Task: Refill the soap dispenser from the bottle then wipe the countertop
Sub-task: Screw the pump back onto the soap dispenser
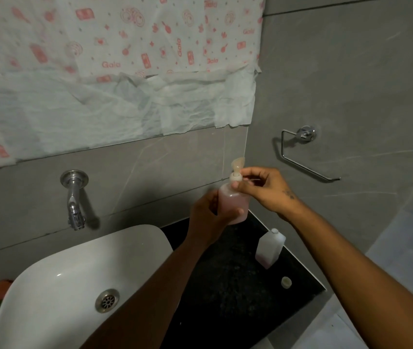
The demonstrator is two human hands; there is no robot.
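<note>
Two hands are on the dispenser point(233, 204) right now, and it's held up off the tabletop point(225, 285), just in front of the back wall. The left hand point(206, 217) wraps the pink-filled body, fingers curled around it with the thumb pressed across the front. The right hand point(263, 190) is up at the neck, fingers point(238, 185) pinching the collar of the pump point(236, 170), the rest of them loosely fanned out.

The bottle point(269, 249) stands on the dark tabletop to the right, near the wall edge, looking nearly empty with just a little pink at the bottom. Its cap point(286, 282) sits loose on the tabletop a bit closer to the camera, apart from it. The sink point(74, 273) is off to the left, under the tap point(74, 197).

So my guess: the pouring part looks done, since the dispenser is mostly full and the bottle isn't, and this is the pump getting screwed back on. Can't tell which way it's being turned from a single shot though.

Next up probably needs a firm hold with the left while the right twists the collar tight, then setting the dispenser down, capping the bottle, and finding a cloth. No cloth is visible near the tabletop.
</note>
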